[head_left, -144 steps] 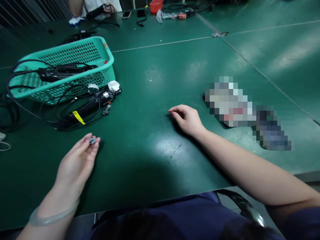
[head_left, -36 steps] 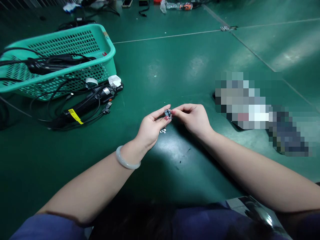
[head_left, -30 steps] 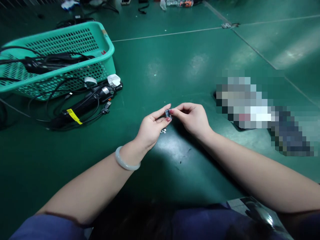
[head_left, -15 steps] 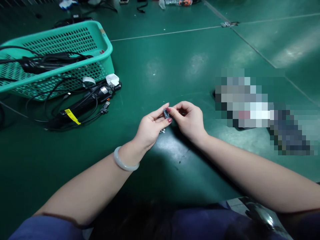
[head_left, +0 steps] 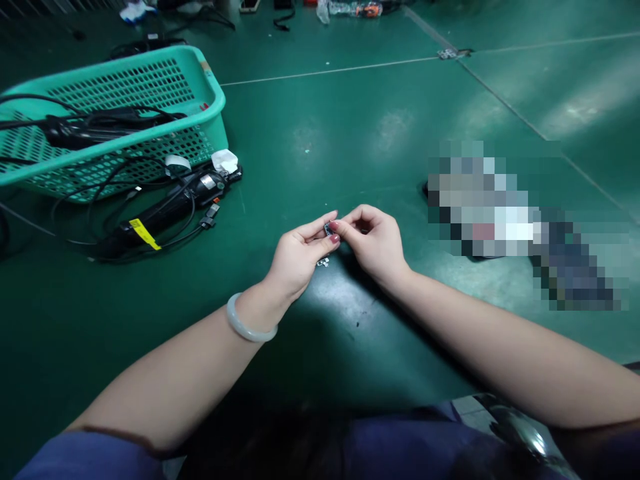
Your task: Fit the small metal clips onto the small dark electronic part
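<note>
My left hand (head_left: 299,253) and my right hand (head_left: 374,241) meet fingertip to fingertip over the middle of the green table (head_left: 310,133). Between the pinched fingers of both sits a small dark part (head_left: 327,229), mostly hidden by the fingertips. A tiny silver metal piece (head_left: 323,263) lies on the table just under my left hand. A pale bangle (head_left: 246,326) circles my left wrist.
A teal plastic basket (head_left: 120,113) with black cables and a tool stands at the far left. In front of it lies a black electric screwdriver (head_left: 170,207) with a yellow label and tangled cord. A blurred-out object (head_left: 520,220) lies at the right. Phones and clutter line the far edge.
My left hand has come from the near left to the middle with the small part, and my right hand has joined it. Over the last second both hands barely shifted, fingers pinching closer.
</note>
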Motion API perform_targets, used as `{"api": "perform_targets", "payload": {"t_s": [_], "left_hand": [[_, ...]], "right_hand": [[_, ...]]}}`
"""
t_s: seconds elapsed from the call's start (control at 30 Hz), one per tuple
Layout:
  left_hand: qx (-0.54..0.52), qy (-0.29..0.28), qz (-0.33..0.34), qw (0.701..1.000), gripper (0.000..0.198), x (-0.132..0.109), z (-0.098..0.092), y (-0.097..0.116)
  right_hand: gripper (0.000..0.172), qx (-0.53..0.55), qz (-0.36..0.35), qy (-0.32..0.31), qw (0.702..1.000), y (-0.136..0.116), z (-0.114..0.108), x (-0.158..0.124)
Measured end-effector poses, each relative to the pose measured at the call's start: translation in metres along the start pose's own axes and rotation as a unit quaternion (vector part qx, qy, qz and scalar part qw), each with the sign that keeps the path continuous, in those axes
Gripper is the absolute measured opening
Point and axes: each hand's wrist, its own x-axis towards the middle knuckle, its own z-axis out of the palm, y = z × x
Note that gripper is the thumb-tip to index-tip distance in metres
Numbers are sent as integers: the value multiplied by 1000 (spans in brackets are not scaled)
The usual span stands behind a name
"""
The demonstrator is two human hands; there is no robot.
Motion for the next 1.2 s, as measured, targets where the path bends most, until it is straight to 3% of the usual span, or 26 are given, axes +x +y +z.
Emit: {"api": "perform_targets", "payload": {"t_s": [0.23, 0.33, 0.43, 0.57, 0.73, 1.03, 1.2], "left_hand": [[16, 3, 0, 1000, 34, -2, 3, 5], [27, 5, 6, 1000, 30, -3, 5, 8], [20, 40, 14, 999, 29, -2, 5, 10], [-15, 86, 32, 996, 23, 2, 2, 11], [-33, 104, 35, 993, 14, 2, 3, 12], [5, 97, 10, 995, 15, 1, 5, 12], [9, 76, 14, 997, 23, 3, 3, 10]], "right_hand": [[43, 116, 78, -52, 989, -4, -3, 3], [41, 124, 85, -85, 985, -2, -9, 6], [31, 78, 58, -107, 989, 2, -14, 6], [25, -70, 3, -126, 990, 5, -17, 1], [19, -212, -110, -156, 958, 2, -16, -7], [11, -311, -184, -218, 906, 6, -10, -9], [15, -291, -178, -221, 914, 3, -14, -8]]}}
